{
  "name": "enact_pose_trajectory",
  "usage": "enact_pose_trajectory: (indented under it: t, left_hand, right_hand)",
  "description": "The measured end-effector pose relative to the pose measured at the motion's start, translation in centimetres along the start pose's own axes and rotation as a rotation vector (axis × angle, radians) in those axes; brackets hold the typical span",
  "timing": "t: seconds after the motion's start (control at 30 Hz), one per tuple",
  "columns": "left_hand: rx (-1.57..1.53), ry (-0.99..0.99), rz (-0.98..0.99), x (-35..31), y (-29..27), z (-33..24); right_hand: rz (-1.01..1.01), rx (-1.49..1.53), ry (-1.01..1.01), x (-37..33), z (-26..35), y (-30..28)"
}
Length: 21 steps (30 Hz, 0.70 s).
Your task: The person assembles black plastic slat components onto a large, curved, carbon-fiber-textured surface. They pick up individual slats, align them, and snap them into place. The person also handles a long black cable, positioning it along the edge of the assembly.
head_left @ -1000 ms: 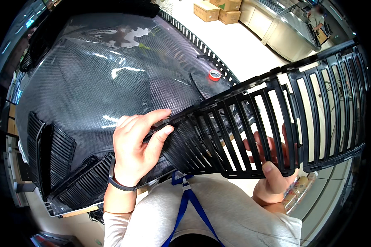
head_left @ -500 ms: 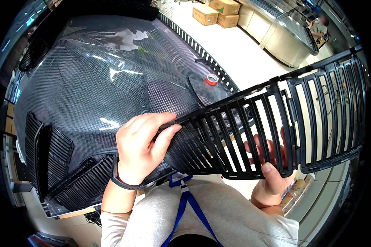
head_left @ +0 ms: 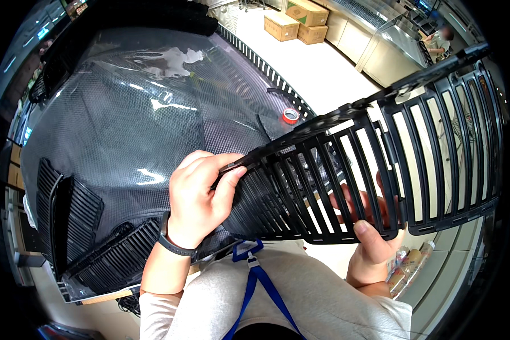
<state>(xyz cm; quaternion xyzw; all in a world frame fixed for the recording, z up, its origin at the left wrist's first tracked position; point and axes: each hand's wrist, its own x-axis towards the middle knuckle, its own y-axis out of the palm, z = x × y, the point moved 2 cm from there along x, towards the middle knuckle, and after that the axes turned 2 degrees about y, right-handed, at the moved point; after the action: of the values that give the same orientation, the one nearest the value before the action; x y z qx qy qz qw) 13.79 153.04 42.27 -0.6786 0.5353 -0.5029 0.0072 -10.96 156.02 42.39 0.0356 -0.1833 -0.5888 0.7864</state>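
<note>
The left forearm [head_left: 165,271] rises from the lower edge, leaning slightly right to the wrist. The left hand [head_left: 201,190] shows its back, its thumb and index finger pinching at the tips and pointing right. The right forearm [head_left: 367,279] is shorter in view. The right hand [head_left: 374,248] grips with its thumb up in front, its fingers behind, partly hidden. The hands are well apart.

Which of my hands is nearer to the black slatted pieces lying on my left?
Left: your left hand is right of those slatted pieces; your right hand is much farther right, at the lower edge of the held panel.
</note>
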Motion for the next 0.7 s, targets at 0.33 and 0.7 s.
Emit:
enact_pose_trajectory:
  t: [0.33,0.7]
  left_hand:
    - [-0.011,0.006,-0.142,-0.1,3.2,1.8]
    - [0.062,-0.012,0.030,3.0,5.5,3.0]
  right_hand:
    - [0.060,0.052,-0.099,0.9,-0.1,0.1]
    - [-0.164,0.034,0.056,3.5,-1.4,-2.7]
